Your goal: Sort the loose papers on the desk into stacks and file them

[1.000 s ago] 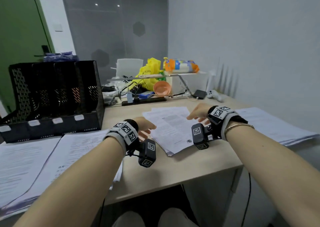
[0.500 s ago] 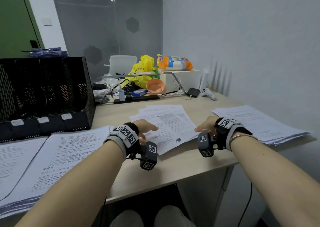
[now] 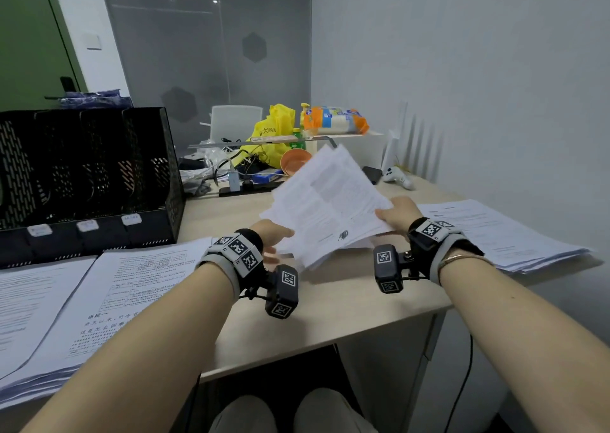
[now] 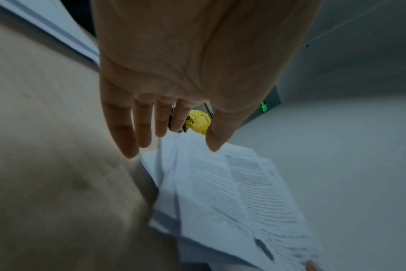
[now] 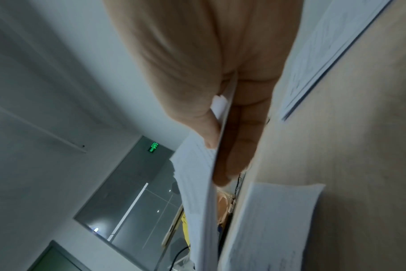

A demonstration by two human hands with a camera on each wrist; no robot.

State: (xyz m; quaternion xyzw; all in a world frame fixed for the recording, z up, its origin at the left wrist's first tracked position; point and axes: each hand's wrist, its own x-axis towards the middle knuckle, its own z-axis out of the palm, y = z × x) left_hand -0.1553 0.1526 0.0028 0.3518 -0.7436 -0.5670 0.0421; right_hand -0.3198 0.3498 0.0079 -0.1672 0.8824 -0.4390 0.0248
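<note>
A sheaf of printed papers [image 3: 326,201] is lifted off the desk and tilted up at its far end. My right hand [image 3: 386,216] pinches its right edge, thumb on top and fingers beneath, as the right wrist view shows with the right hand [image 5: 217,161] on the sheaf [image 5: 197,183]. My left hand [image 3: 280,241] is at the sheaf's left lower edge with straight fingers. In the left wrist view the left hand [image 4: 172,146] is spread, thumb tip at the paper [image 4: 232,192]. A few sheets [image 5: 271,220] still lie under the lifted sheaf.
A black mesh file organizer [image 3: 89,175] stands at the back left. Paper stacks lie at front left [image 3: 138,284], far left [image 3: 26,300] and right [image 3: 495,234]. Clutter at the back includes a yellow bag [image 3: 274,129], an orange bowl [image 3: 293,160] and a white controller [image 3: 397,176].
The middle papers lay flat on the desk before; now my right hand has raised most of them and tilted them up. My left hand stays at their left edge.
</note>
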